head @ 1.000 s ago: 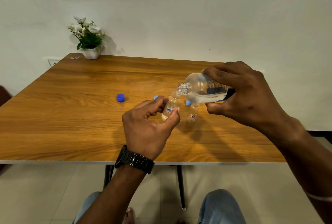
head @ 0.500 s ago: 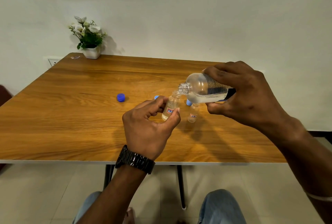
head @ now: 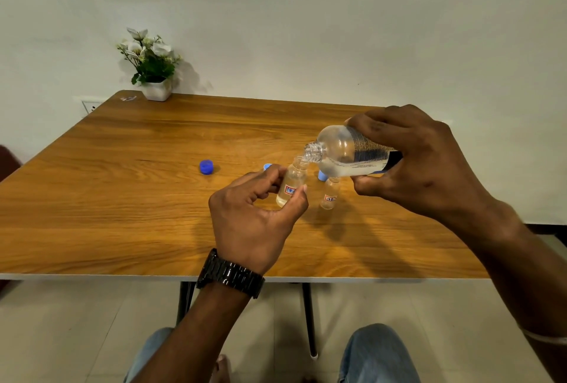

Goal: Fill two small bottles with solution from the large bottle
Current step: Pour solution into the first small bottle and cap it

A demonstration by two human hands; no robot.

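Lighting: even, soft, moderately bright indoor light, falling from above and the left. Casting diffuse shadows of the right hand [head: 420, 164] rightward across the table [head: 122, 198]; throwing a faint plant [head: 150, 63] shadow rightward onto the wall [head: 306, 14]. Glinting mildly on the large bottle [head: 343, 152]. Bowing table edges, wide-angle. Focus sharp; slight softness at corners.

Wooden table [head: 122, 204] bears blue cap [head: 206, 167], flowerpot [head: 156, 89], small bottle [head: 329, 194].

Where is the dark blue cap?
The dark blue cap lies alone on the table, left of the left hand and both small bottles.
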